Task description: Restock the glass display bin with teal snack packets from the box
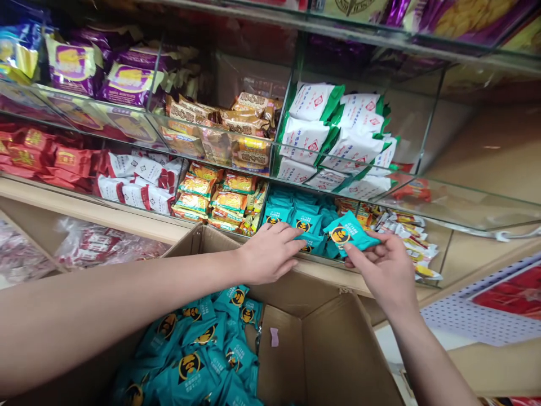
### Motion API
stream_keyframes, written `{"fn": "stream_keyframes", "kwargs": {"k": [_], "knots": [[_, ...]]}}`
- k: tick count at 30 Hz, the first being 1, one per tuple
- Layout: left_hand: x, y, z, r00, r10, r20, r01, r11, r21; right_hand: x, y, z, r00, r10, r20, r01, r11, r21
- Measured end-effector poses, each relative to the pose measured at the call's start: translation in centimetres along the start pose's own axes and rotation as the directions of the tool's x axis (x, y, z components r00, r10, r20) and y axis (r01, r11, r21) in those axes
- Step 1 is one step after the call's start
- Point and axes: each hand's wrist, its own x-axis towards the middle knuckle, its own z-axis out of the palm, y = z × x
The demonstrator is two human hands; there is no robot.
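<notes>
My right hand (382, 265) pinches a teal snack packet (347, 233) with a black and yellow round emblem, held just above the shelf. My left hand (270, 252) rests with fingers stretched out at the front of a stack of matching teal packets (305, 217) in a glass-divided compartment. Its fingertips touch or nearly touch the front packets. Below both arms stands an open cardboard box (332, 349). Many more teal packets (203, 352) lie piled in its left part, and a small pink scrap (274, 337) is on its bottom.
Orange-yellow packets (230, 200) fill the compartment left of the teal ones; thin white and gold sachets (416, 242) lie to the right. White and green packets (338, 135) stand on the upper shelf. A glass shelf edge (465, 217) runs above my hands.
</notes>
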Motion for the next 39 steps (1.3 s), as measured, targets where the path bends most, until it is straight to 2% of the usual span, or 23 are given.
{"fn": "stream_keyframes", "kwargs": {"k": [1, 3, 6, 10, 12, 15, 18, 21, 22, 24, 26, 27, 29, 33, 39], "knots": [[0.0, -0.2, 0.2, 1.0, 0.021, 0.016, -0.022, 0.996, 0.091, 0.7, -0.1, -0.1, 0.999, -0.027, -0.022, 0.024, 0.99, -0.136], [0.0, -0.6, 0.7, 0.999, 0.011, 0.042, -0.019, 0.979, 0.202, 1.6, -0.2, 0.2, 0.994, -0.109, -0.012, 0.095, 0.91, -0.404], [0.0, -0.6, 1.2, 0.998, -0.007, 0.059, -0.011, 0.954, 0.298, 2.2, -0.3, 1.2, 0.971, -0.213, 0.11, 0.228, 0.677, -0.7], [-0.1, -0.6, 1.3, 1.0, -0.025, 0.018, 0.017, 0.936, 0.352, 1.9, -0.7, 2.6, 0.942, -0.206, 0.264, 0.315, 0.278, -0.907], [-0.2, -0.7, 1.3, 0.999, -0.04, 0.006, 0.035, 0.939, 0.342, 1.7, -0.9, 2.9, 0.935, -0.196, 0.294, 0.33, 0.185, -0.926], [-0.1, -1.0, 1.4, 0.998, -0.057, 0.0, 0.054, 0.951, 0.305, 1.7, -1.0, 2.9, 0.93, -0.172, 0.324, 0.352, 0.17, -0.92], [0.2, -1.4, 1.5, 0.999, -0.028, 0.024, 0.021, 0.966, 0.256, 1.8, -0.9, 2.6, 0.926, -0.148, 0.348, 0.372, 0.19, -0.909], [0.5, -1.8, 1.5, 0.998, 0.011, 0.065, -0.025, 0.976, 0.216, 1.4, -0.8, 2.5, 0.908, -0.244, 0.34, 0.398, 0.253, -0.882], [0.6, -1.9, 1.5, 0.997, 0.017, 0.073, -0.032, 0.978, 0.208, 1.2, -0.8, 2.6, 0.887, -0.291, 0.359, 0.436, 0.272, -0.858], [0.7, -2.2, 1.5, 0.996, 0.028, 0.086, -0.044, 0.98, 0.192, 0.8, -0.7, 3.0, 0.813, -0.365, 0.454, 0.558, 0.264, -0.786], [0.7, -2.5, 1.4, 0.995, 0.037, 0.097, -0.054, 0.982, 0.179, 0.6, -0.7, 3.4, 0.74, -0.374, 0.559, 0.654, 0.206, -0.728], [0.6, -2.5, 1.4, 0.995, 0.035, 0.098, -0.052, 0.983, 0.177, 0.5, -0.7, 3.6, 0.727, -0.357, 0.587, 0.669, 0.176, -0.722], [0.5, -2.6, 1.3, 0.995, 0.022, 0.094, -0.038, 0.984, 0.175, 0.6, -0.8, 3.9, 0.747, -0.31, 0.588, 0.648, 0.144, -0.748], [0.6, -2.3, 1.4, 0.994, 0.002, 0.113, -0.02, 0.988, 0.155, 0.7, -0.8, 4.3, 0.802, -0.255, 0.54, 0.586, 0.16, -0.794], [0.9, -2.4, 0.9, 0.988, 0.014, 0.155, -0.034, 0.992, 0.124, 0.7, -0.4, 4.4, 0.809, -0.226, 0.543, 0.585, 0.213, -0.783]]}}
